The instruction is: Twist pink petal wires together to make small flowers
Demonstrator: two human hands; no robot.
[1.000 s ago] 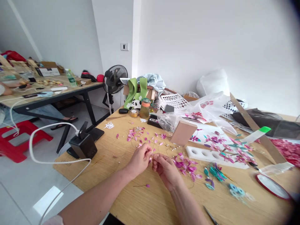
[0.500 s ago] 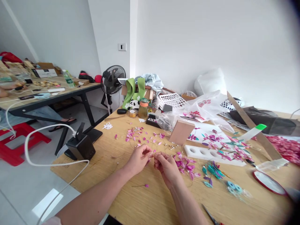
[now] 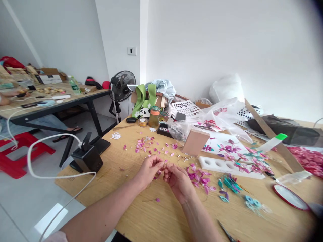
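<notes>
Head view, wooden worktable (image 3: pixel 151 215) strewn with craft material. Left hand (image 3: pixel 148 169) and right hand (image 3: pixel 178 181) brought together above the table near its front-centre, fingertips almost meeting. Pinched between them: a small pink petal piece (image 3: pixel 161 170), apparently on fine wire; too small to resolve its shape in detail. Long axis roughly horizontal, running left to right from one hand's fingertips to the other's; which end points where cannot be told. Colour magenta-pink, slightly glossy, matching the loose pink petals (image 3: pixel 151 146) scattered just beyond the hands. Both hands closed in a fingertip pinch on the piece, other fingers curled.

Just right of the right hand: cluster of finished magenta flowers (image 3: pixel 200 176). Further right: teal leaf pieces (image 3: pixel 229 183), then a white foam block (image 3: pixel 224 164) with round holes. On the table before the wrists: single pink bud on a wire stem (image 3: pixel 153 200), lying flat, stem pointing left. Beyond the petals: tan card box (image 3: pixel 195 143), amber jar (image 3: pixel 154 117). At the left table edge: black device (image 3: pixel 87 158) with white cable (image 3: pixel 50 176). Scissors (image 3: pixel 227 232) near the lower edge, partly cut off.
</notes>
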